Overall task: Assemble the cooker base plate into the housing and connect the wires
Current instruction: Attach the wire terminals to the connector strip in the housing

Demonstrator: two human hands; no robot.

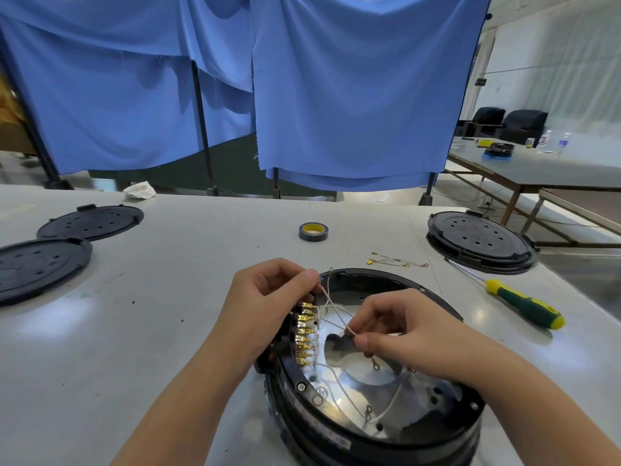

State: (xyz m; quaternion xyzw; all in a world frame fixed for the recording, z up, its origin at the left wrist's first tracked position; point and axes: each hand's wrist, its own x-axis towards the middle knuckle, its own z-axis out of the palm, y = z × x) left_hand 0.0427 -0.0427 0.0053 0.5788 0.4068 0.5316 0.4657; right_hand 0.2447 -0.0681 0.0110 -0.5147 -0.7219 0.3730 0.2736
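housing (336,428): plate seated | left hand (265,294), right hand (400,331): each grip pinched a white wire (331,302) | several ring ends lay loose

housing (336,432): black plastic, slight sheen
base plate (339,398): bright metal, mirror-glossy
terminals (304,334): brass-yellow metal, shiny
wires (331,302): pale, matt sheathing
covers, far left (90,222): matt black plastic
tape roll (313,231): dark, glossy, with yellow core
screwdriver, right (524,302): polished metal shaft, smooth green and yellow plastic handle
table (168,264): pale grey, smooth, lightly scuffed
curtain, far (353,95): blue cloth, matt, creased
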